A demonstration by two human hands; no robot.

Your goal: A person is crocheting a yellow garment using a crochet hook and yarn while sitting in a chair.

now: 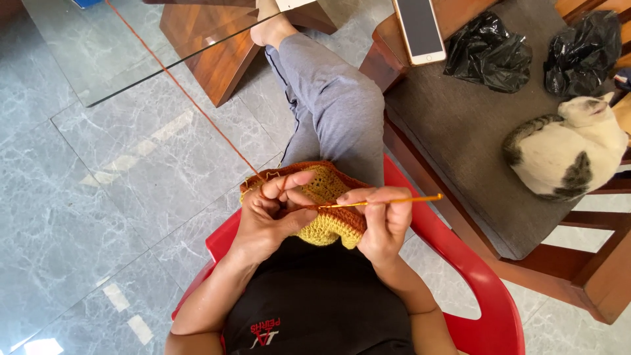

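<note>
— What can't be made out at the work?

— The hook's tip is buried where the crochet hook (384,202) meets the crocheted piece (328,217); the left hand (266,213) covers its nine o'clock side, the right hand (384,223) its three o'clock corner.

— And toward the edges?

— At twelve o'clock the orange yarn (190,98) runs out of frame, and the phone (419,29) is cropped. The cat (568,148) at three o'clock probably has its head partly cut off.

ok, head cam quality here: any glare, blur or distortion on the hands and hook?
Head view: even daylight, soft shadows; left hand, right hand and the crochet hook look sharp, no motion blur; bright reflections on the marble floor and the glass tabletop; wide-angle bending towards the edges; the cat is slightly overexposed on its white fur.
</note>
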